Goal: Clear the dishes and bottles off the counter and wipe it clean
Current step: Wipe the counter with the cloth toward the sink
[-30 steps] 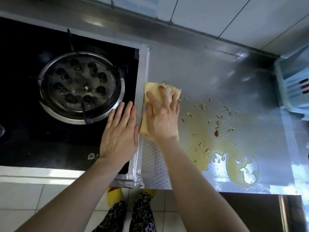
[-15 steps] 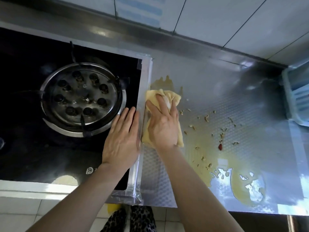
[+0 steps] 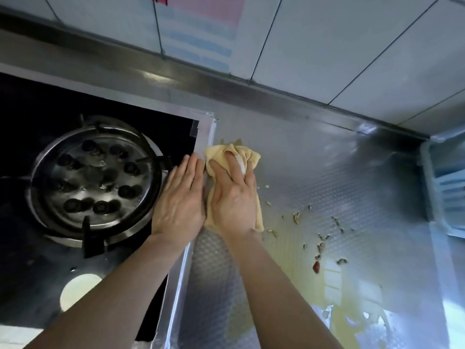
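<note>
A yellow cloth [image 3: 234,157] is pressed to the steel counter [image 3: 327,172] beside the hob, with the spill not yet reached

The right hand [image 3: 232,197] lies flat on the cloth, fingers spread and pinning it rather than gripping, just beside the foil-taped edge [image 3: 205,137] of the black gas hob [image 3: 100,182]; the left hand [image 3: 180,200] rests palm-down and empty on the hob rim, bracing. No dishes or bottles show on the counter. Food scraps [image 3: 319,238] and a yellowish sauce puddle [image 3: 352,293] lie well apart to the right. The stroke would likely go best with even pressure, drawing the cloth from the hob edge toward the scraps to gather them, folding to a clean face before the puddle so it lifts rather than smears
</note>
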